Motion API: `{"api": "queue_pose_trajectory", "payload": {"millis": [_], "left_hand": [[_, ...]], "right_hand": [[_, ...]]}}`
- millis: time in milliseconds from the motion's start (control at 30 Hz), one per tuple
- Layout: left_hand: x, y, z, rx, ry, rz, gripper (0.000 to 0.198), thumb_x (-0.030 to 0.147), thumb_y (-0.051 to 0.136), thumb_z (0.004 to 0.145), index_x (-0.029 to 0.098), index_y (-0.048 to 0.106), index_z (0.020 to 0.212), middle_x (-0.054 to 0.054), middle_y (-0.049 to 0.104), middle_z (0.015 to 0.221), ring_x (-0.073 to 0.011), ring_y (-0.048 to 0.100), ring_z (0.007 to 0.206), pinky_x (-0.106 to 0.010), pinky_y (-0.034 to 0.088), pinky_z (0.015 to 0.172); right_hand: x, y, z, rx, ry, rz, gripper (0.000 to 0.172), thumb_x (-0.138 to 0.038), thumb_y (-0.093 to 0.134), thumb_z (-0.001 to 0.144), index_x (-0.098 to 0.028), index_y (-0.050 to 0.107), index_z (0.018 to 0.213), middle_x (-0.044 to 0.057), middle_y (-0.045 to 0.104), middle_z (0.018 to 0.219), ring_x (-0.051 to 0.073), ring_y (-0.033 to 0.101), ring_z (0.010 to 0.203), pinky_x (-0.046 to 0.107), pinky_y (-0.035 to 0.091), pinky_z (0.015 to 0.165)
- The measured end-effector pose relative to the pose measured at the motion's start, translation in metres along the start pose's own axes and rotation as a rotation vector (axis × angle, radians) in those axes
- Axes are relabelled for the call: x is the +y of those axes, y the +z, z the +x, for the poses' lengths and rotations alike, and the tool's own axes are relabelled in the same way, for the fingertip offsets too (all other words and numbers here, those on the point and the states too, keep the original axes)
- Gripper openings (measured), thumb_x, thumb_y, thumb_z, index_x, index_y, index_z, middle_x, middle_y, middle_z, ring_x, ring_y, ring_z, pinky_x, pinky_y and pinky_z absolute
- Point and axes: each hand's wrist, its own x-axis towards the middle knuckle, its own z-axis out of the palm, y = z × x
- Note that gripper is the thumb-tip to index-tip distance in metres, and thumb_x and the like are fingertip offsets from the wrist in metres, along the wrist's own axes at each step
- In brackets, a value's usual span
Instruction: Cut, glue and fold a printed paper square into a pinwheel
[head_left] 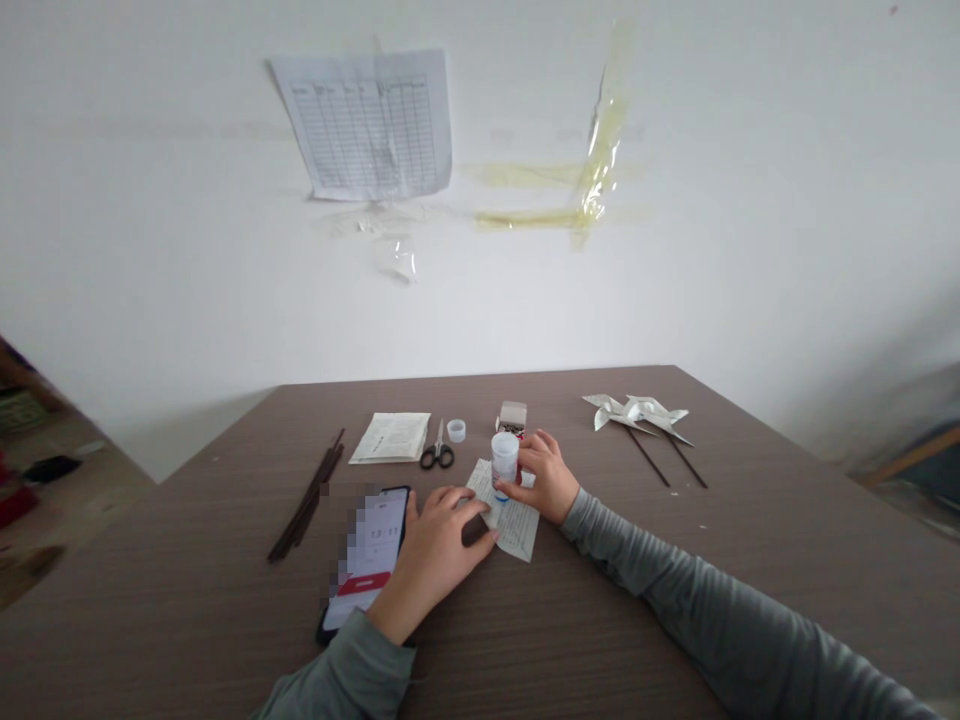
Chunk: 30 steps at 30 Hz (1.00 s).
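Bottle (505,452): one, white, small, roughly upright, at the middle of the bench (592,630), over the far part of the printed paper; blue shows at its lower end. Whether that end touches the paper cannot be told.

Right hand (551,476): grey sleeve, at the right of the bottle, fingers clamped on its side.

Left hand (437,545): grey sleeve, reaching from the near left; fingers apart and curved, tips at the left edge of the paper. Whether they press on it cannot be told.

Printed paper (517,528): one piece, lying on the bench between the hands, a pointed part toward the near side.

Phone (381,540): one, black edge, lit screen with a red bar, just left of the left hand; part of it hidden by a blocky blur.

Sticks (309,500): dark, thin, in a loose bundle, left of the phone.

Paper stack (391,438): pale, printed, far left of the bottle.

Scissors (437,457): one pair, black handles toward the near side, right of the stack.

Cap (456,431): white, round, just right of the scissors.

Box (514,413): small, lid raised, small dark pieces inside, beyond the bottle.

Pinwheels (656,412): two, printed paper on dark sticks, overlapping, far right.

Wall sheet (367,125): one, printed grid, on the wall beyond the bench.
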Motion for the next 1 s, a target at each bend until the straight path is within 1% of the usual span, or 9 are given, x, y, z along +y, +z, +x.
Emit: {"api": "queue_pose_trajectory", "payload": {"millis": [200,300,400,533,633,733,833,933,1000], "left_hand": [[-0.004,0.004,0.002,0.022,0.006,-0.013,0.025,0.034,0.093,0.109,0.037,0.1,0.134,-0.012,0.091,0.163,-0.0473,0.077,0.164,-0.092,0.04,0.153],[-0.003,0.004,0.002,0.018,0.006,-0.026,0.026,0.031,0.094,0.108,0.036,0.1,0.133,-0.014,0.09,0.164,-0.0492,0.077,0.164,-0.095,0.039,0.152],[0.0,0.003,0.002,0.013,-0.006,-0.025,0.029,0.028,0.094,0.107,0.034,0.099,0.134,-0.015,0.09,0.165,-0.0504,0.076,0.165,-0.097,0.038,0.151],[0.002,0.002,0.001,0.003,-0.013,-0.021,0.031,0.029,0.095,0.106,0.036,0.099,0.136,-0.013,0.091,0.165,-0.0482,0.077,0.165,-0.093,0.039,0.153],[0.0,0.003,0.002,0.022,0.003,-0.022,0.029,0.03,0.095,0.106,0.037,0.1,0.133,-0.014,0.092,0.163,-0.0478,0.079,0.163,-0.091,0.042,0.152],[-0.001,0.003,0.003,0.027,0.008,-0.03,0.029,0.031,0.096,0.104,0.036,0.1,0.132,-0.014,0.092,0.162,-0.049,0.079,0.162,-0.092,0.043,0.15],[0.0,0.002,0.003,0.01,0.001,-0.036,0.032,0.03,0.095,0.105,0.035,0.1,0.136,-0.015,0.091,0.164,-0.0494,0.078,0.164,-0.096,0.039,0.151],[0.003,-0.001,0.002,-0.009,-0.012,-0.038,0.035,0.028,0.093,0.107,0.034,0.1,0.14,-0.016,0.091,0.166,-0.0498,0.077,0.166,-0.098,0.035,0.152],[0.005,-0.002,0.002,-0.008,-0.015,-0.041,0.036,0.028,0.094,0.106,0.035,0.1,0.141,-0.015,0.091,0.167,-0.0495,0.077,0.167,-0.097,0.036,0.152]], "right_hand": [[0.002,-0.001,0.0,0.002,-0.002,0.007,0.046,-0.052,0.111,0.096,-0.031,0.076,0.075,0.007,0.09,0.103,0.039,0.085,0.12,0.079,0.051,0.148],[0.0,-0.004,0.001,-0.009,0.026,0.01,0.047,-0.052,0.112,0.095,-0.032,0.076,0.073,0.007,0.089,0.1,0.04,0.085,0.12,0.08,0.051,0.148],[-0.002,-0.006,0.001,-0.005,0.034,0.018,0.049,-0.056,0.112,0.095,-0.033,0.075,0.072,0.007,0.089,0.098,0.04,0.084,0.118,0.078,0.054,0.146],[-0.003,-0.006,0.001,0.019,0.038,0.017,0.05,-0.059,0.111,0.096,-0.033,0.076,0.072,0.007,0.087,0.095,0.04,0.084,0.118,0.077,0.054,0.146],[0.001,-0.005,0.0,0.031,0.06,0.035,0.048,-0.059,0.112,0.093,-0.032,0.077,0.073,0.006,0.086,0.094,0.04,0.084,0.116,0.079,0.053,0.146],[0.006,-0.007,0.0,0.088,0.116,0.08,0.042,-0.058,0.112,0.092,-0.03,0.083,0.078,0.007,0.086,0.101,0.039,0.084,0.113,0.076,0.061,0.137],[0.012,-0.013,0.001,0.143,0.183,0.147,0.032,-0.057,0.107,0.098,-0.029,0.094,0.092,0.01,0.089,0.106,0.038,0.086,0.112,0.065,0.071,0.122],[0.018,-0.018,0.002,0.183,0.242,0.275,0.032,-0.059,0.104,0.101,-0.028,0.099,0.102,0.011,0.093,0.109,0.038,0.088,0.112,0.057,0.075,0.111],[0.021,-0.02,0.002,0.208,0.269,0.336,0.034,-0.061,0.105,0.099,-0.028,0.099,0.103,0.011,0.096,0.113,0.039,0.09,0.114,0.058,0.076,0.111]]}}
